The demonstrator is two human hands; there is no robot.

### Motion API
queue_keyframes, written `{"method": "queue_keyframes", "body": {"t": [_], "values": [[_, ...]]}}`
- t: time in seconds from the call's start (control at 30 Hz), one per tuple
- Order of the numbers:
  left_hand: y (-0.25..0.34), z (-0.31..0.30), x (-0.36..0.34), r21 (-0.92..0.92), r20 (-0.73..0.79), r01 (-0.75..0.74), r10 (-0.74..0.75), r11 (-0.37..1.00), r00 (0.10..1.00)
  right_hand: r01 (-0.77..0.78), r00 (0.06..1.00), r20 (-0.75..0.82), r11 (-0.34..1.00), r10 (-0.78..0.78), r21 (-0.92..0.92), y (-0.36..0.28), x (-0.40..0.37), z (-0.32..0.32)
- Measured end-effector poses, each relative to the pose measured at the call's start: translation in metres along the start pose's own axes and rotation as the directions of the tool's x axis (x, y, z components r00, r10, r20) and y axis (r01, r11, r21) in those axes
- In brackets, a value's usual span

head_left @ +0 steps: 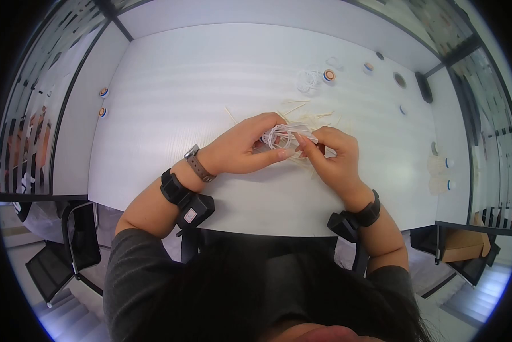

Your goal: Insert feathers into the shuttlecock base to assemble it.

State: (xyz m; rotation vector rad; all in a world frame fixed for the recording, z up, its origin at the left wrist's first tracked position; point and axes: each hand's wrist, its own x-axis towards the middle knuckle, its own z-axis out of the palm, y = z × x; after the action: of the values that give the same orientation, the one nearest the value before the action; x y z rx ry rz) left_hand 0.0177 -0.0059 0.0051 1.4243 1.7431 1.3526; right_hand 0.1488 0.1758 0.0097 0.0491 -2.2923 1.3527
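Near the middle of the table, both hands are on a small woven piece of thin white strands (272, 135), with long loose ends running to the right. My left hand (241, 145) curves round its left side, the thumb along the near edge. My right hand (337, 157) pinches the strand ends between thumb and fingers. The fingers partly cover the piece, so its full shape is hidden. Just behind the hands, loose pale thin strips (296, 107) lie scattered on the table.
Farther back on the white table (176, 68) are a small round orange-and-white item (329, 75) and a tangled white bundle (309, 81). A dark oblong object (423, 86) is at the right divider. Below the table's right side is a cardboard box (464, 246).
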Motion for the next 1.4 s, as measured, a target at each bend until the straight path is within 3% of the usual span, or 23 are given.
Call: {"method": "queue_keyframes", "body": {"t": [0.73, 0.93, 1.13, 1.4], "values": [[0.002, 0.0, 0.001, 0.037, 0.024, 0.002, -0.003, 0.999, 1.0, 0.018, 1.0, 0.014, 0.999, -0.018, -0.029, 0.002, 0.0, -0.001], [-0.001, 0.003, 0.001, 0.014, 0.024, -0.004, 0.004, 1.0, 1.0, 0.01, 1.0, 0.0, 1.0, -0.01, 0.004, 0.005, -0.002, 0.003], [0.0, 0.003, 0.003, 0.03, 0.027, 0.001, -0.002, 1.0, 1.0, -0.102, 0.995, -0.008, 0.986, 0.103, 0.132, 0.009, -0.004, 0.007], [-0.003, 0.005, 0.0, -0.005, 0.017, 0.036, -0.036, 0.999, 0.999, -0.061, 0.998, -0.013, 0.993, 0.063, 0.104, 0.006, -0.002, 0.012]]}}
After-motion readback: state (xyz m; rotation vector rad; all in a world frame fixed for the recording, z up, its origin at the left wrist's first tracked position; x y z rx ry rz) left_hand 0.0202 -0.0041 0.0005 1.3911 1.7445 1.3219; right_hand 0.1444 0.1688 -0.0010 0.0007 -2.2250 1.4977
